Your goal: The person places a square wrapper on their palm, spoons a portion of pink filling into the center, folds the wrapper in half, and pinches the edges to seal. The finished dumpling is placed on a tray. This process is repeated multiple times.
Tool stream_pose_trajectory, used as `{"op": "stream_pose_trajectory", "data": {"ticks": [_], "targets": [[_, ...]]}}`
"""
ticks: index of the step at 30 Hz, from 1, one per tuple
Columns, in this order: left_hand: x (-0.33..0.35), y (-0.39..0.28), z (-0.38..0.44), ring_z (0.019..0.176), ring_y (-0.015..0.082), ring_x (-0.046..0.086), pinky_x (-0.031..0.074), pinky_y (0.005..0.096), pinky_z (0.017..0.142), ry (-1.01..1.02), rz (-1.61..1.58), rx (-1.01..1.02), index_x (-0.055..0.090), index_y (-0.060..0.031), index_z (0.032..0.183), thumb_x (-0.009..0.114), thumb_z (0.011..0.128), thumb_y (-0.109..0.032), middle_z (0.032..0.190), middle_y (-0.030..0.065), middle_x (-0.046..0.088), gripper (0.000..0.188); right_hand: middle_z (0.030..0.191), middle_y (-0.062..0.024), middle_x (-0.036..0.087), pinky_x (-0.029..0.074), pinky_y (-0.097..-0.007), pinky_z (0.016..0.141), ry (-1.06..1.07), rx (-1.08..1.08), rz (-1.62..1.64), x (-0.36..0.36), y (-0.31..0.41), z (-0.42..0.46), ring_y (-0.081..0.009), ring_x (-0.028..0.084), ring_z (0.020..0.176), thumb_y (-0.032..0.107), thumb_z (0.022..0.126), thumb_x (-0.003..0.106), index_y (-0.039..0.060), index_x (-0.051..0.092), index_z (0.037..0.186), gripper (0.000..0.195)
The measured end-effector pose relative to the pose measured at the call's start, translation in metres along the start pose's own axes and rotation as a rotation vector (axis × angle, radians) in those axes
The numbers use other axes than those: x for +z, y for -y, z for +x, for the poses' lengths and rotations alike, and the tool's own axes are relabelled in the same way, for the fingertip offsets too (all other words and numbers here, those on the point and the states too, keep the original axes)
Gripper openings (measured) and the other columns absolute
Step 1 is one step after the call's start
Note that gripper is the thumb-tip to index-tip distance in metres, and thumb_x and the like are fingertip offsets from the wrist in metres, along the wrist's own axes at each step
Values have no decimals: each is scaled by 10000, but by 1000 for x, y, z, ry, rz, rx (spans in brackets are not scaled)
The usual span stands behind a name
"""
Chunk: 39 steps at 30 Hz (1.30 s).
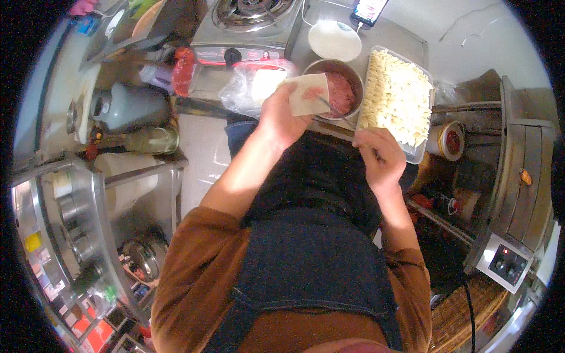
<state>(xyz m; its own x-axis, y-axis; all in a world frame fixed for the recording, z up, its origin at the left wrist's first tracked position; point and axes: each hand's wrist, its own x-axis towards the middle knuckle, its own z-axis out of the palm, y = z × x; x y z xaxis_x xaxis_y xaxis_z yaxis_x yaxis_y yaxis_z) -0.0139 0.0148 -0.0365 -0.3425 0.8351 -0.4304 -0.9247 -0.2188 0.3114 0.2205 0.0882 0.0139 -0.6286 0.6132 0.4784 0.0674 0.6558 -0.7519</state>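
My left hand holds a square dough wrapper with a smear of pink minced filling on it. My right hand grips a thin utensil, whose tip touches the wrapper beside the smear. Behind it stands a round metal pot with pink minced meat inside. Left of the pot, a stack of white wrappers lies on a clear plastic bag. To the right of the pot is a clear plastic tray filled with rows of folded pale dumplings.
A gas stove stands at the back left. Behind the pot lie a round white lid or plate and a phone with a cable. A gas cylinder is at the left, and a white tub sits on the right shelf.
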Motion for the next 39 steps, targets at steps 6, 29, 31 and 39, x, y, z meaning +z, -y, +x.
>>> {"op": "stream_pose_trajectory", "data": {"ticks": [6, 29, 31, 39], "targets": [[14, 4, -7, 1149, 282, 623, 552, 458, 1030, -47, 30, 15, 470, 32, 1384, 420, 1078, -101, 1274, 164, 577, 337, 890, -83, 710, 527, -243, 663, -193, 432, 462, 9, 2, 0, -120, 654, 719, -16, 1043, 604, -56, 708, 1141, 148], [-43, -34, -5, 1212, 321, 647, 528, 483, 1065, 3, 143, 92, 547, 18, 1417, 514, 1005, -85, 1326, 169, 640, 425, 1181, -150, 742, 520, -336, 991, 182, 331, 32, 13, -61, 42, -210, 695, 1073, 88, 1013, 671, -25, 677, 1275, 285], [-48, -42, -8, 1217, 335, 654, 520, 493, 1082, -62, 182, 82, 572, 2, 1398, 513, 1000, -83, 1312, 159, 653, 411, 1210, -153, 730, 525, -359, 983, 104, 273, 37, 12, -91, 60, -217, 689, 1070, 155, 1046, 642, -16, 674, 1295, 304], [-51, -53, -8, 1069, 360, 678, 499, 524, 1035, 199, 49, 58, 585, -51, 1226, 540, 1022, -182, 971, 103, 661, 246, 1283, -194, 721, 544, -441, 1022, 657, 291, -515, 39, -169, 173, -369, 705, 1140, 119, 941, 605, 53, 726, 1286, 371]]}}
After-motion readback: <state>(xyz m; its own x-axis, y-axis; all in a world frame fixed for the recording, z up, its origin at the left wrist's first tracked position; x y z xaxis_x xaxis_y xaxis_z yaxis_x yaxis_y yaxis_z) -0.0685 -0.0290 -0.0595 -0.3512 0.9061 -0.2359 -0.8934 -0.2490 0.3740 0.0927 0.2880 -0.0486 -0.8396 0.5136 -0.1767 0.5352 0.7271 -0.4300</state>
